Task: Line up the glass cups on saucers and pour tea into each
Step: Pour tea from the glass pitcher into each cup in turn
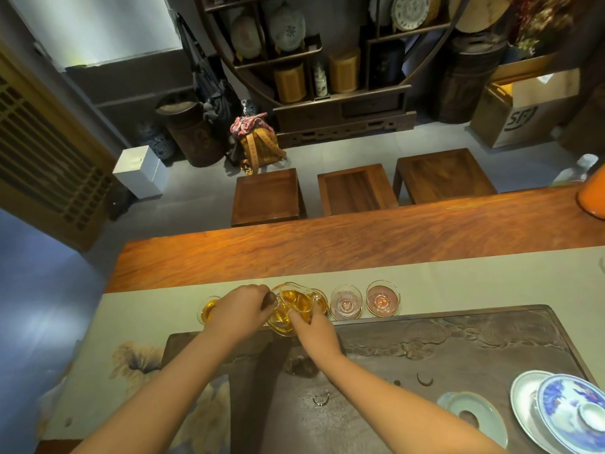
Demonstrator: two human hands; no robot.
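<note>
Both forearms reach forward; left hand (240, 306) and right hand (312, 326) fingers pinch a thin glass pitcher (294, 301) of tea: fragile, slippery, best held at its rim.

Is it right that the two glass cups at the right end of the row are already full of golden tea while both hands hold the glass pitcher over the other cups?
Not quite. In the head view the two right-end cups are still empty, showing only pinkish saucers beneath. The rest holds: the left hand and right hand hold the glass pitcher over the other cups.
</note>
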